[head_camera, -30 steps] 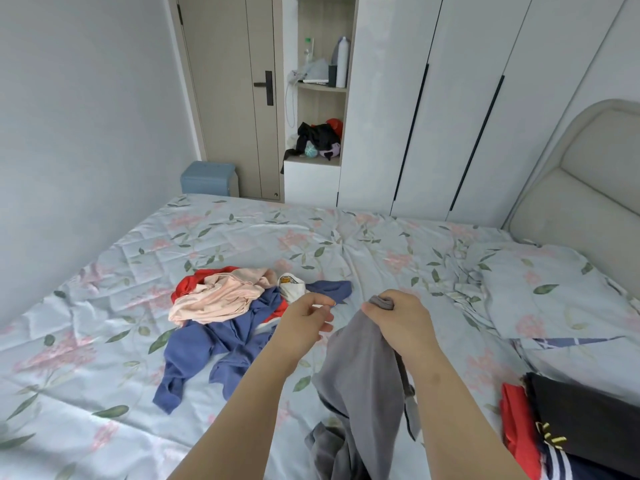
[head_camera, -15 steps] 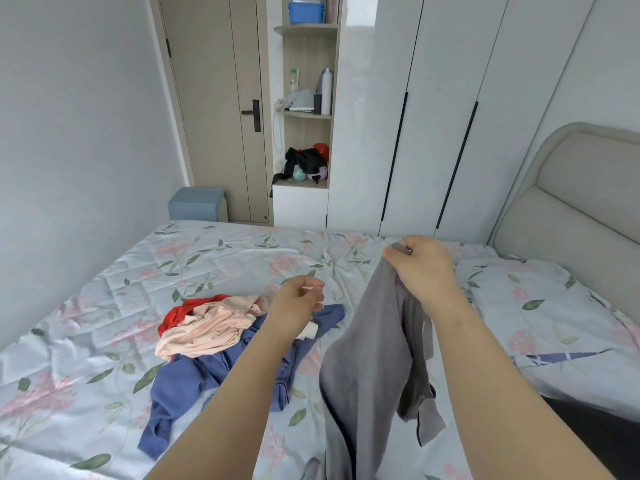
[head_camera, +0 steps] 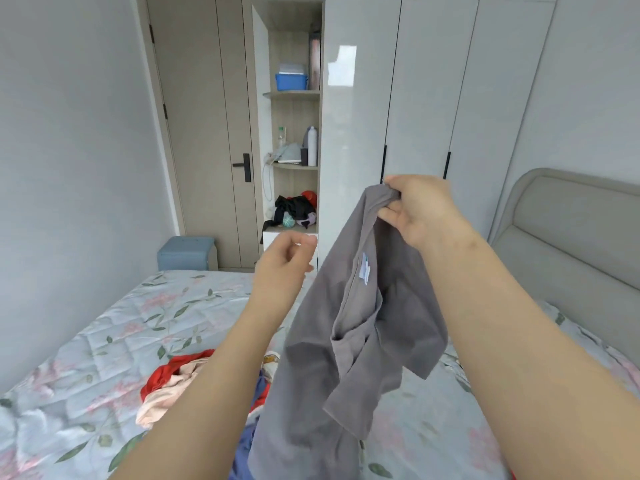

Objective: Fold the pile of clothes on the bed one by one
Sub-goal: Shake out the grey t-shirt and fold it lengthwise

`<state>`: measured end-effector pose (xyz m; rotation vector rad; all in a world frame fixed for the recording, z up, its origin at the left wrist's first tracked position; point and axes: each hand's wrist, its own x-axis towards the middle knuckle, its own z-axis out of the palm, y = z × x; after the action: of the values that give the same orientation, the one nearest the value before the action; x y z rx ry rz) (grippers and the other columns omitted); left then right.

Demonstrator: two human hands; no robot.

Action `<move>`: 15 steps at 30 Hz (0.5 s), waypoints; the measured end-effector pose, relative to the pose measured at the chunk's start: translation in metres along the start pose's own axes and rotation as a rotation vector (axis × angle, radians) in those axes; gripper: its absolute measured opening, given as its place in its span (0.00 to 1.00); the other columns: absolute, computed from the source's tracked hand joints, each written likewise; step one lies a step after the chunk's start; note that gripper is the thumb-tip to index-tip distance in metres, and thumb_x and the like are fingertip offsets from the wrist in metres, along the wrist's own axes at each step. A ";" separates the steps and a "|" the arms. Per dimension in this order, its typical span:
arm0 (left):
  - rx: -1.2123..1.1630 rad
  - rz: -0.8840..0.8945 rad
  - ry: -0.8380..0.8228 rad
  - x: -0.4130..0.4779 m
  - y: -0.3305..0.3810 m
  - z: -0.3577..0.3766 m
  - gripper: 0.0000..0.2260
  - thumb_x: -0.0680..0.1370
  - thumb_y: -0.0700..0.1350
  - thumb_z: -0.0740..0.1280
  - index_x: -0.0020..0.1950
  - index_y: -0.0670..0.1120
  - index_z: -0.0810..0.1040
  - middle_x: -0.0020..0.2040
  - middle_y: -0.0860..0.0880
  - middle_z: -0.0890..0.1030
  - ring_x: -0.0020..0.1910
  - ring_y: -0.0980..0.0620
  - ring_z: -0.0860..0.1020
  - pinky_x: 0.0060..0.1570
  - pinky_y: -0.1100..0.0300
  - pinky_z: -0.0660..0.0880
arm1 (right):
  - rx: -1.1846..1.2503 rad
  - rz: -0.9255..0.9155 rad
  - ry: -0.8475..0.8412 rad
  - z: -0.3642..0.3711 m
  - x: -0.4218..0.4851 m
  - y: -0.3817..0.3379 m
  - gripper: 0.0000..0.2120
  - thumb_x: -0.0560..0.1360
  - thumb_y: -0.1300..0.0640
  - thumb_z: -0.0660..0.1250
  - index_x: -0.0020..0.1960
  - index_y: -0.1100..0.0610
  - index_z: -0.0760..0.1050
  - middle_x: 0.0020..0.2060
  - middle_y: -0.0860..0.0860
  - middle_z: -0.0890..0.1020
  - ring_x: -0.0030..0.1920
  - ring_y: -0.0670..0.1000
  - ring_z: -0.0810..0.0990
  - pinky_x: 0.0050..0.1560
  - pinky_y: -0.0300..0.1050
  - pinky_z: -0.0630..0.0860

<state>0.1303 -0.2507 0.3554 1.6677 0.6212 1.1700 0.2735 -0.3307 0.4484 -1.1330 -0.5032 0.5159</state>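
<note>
The grey garment (head_camera: 346, 341) is hanging in the air over the near part of the bed (head_camera: 104, 341), with a small white label (head_camera: 364, 271) showing on its seam. Beside it on the left, the pile is lying on the flowered sheet: a red piece (head_camera: 166, 372), a pink piece (head_camera: 162, 400) and a blue piece (head_camera: 247, 441), partly hidden by the left forearm. Higher up, the right hand (head_camera: 419, 209) is gripping the top edge of the grey garment with curled fingers. The left hand (head_camera: 284, 265) is raised just beside the cloth, not touching it; its fingers are curling in and it seems to be holding nothing. Beyond the bed, a blue stool (head_camera: 187, 252) is standing by the door (head_camera: 207, 133), next to open shelves (head_camera: 294, 95) and a white wardrobe (head_camera: 415, 98).
</note>
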 end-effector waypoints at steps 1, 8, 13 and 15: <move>0.013 0.006 -0.057 -0.002 -0.002 0.003 0.06 0.78 0.47 0.65 0.41 0.52 0.75 0.38 0.53 0.76 0.37 0.55 0.76 0.45 0.58 0.72 | 0.000 0.024 -0.003 0.002 -0.001 0.004 0.08 0.77 0.67 0.61 0.41 0.60 0.73 0.38 0.55 0.75 0.42 0.54 0.77 0.39 0.44 0.79; 0.482 -0.097 -0.459 -0.012 -0.059 0.026 0.10 0.78 0.46 0.66 0.57 0.44 0.74 0.49 0.48 0.79 0.48 0.50 0.76 0.47 0.60 0.71 | -0.012 0.098 -0.069 0.005 -0.010 0.022 0.06 0.75 0.69 0.56 0.43 0.62 0.70 0.35 0.54 0.69 0.35 0.53 0.75 0.43 0.45 0.77; 0.452 -0.241 -0.337 0.000 -0.079 0.012 0.11 0.82 0.44 0.59 0.40 0.46 0.67 0.38 0.47 0.72 0.40 0.48 0.70 0.39 0.57 0.64 | -0.140 0.092 0.022 -0.016 -0.005 0.024 0.20 0.74 0.74 0.52 0.65 0.75 0.67 0.58 0.65 0.76 0.57 0.61 0.78 0.61 0.52 0.75; 0.295 -0.297 -0.223 0.015 -0.079 0.003 0.10 0.82 0.44 0.59 0.40 0.45 0.69 0.39 0.45 0.74 0.41 0.49 0.71 0.43 0.55 0.69 | -0.287 0.040 0.073 -0.027 0.000 0.032 0.20 0.75 0.74 0.53 0.66 0.72 0.68 0.63 0.66 0.74 0.59 0.59 0.76 0.65 0.53 0.71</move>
<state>0.1483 -0.2078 0.2898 1.8426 0.8960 0.6934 0.2859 -0.3395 0.4097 -1.4332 -0.5025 0.4445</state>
